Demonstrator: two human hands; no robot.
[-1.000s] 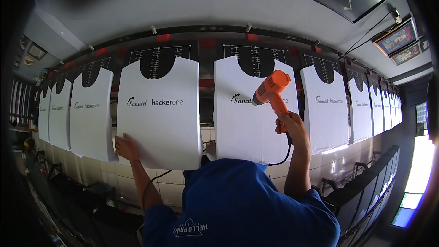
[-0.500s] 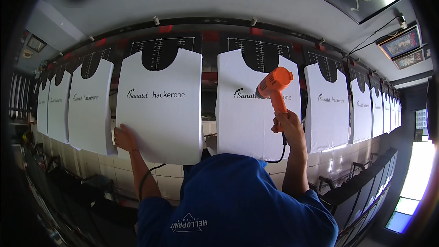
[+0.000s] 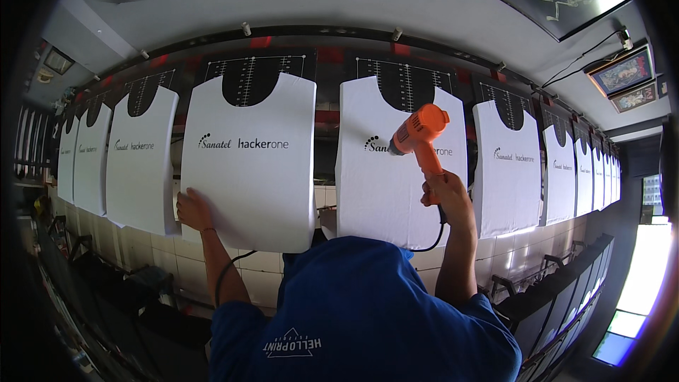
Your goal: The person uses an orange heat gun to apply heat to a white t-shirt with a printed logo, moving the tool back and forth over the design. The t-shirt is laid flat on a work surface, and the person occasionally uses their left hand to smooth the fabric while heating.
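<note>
My right hand is wrapped round the handle of an orange heat gun. Its dark nozzle points left, over the dark print on a white shirt, and the gun's body hides part of that print. A black cord hangs from the handle. My left hand rests at the lower left edge of another white printed shirt, fingers slightly apart and touching the edge. Both shirts lie stretched over black boards marked with white rulers.
More white shirts on boards run in a row to the left and right. Behind them stretches a dark rail. Dark racks stand at the lower right. Tiled floor shows below. Framed pictures hang at the upper right.
The heat gun's nozzle has shifted slightly left over the print. My left hand stays at the shirt's edge. The whole view has shifted a little.
</note>
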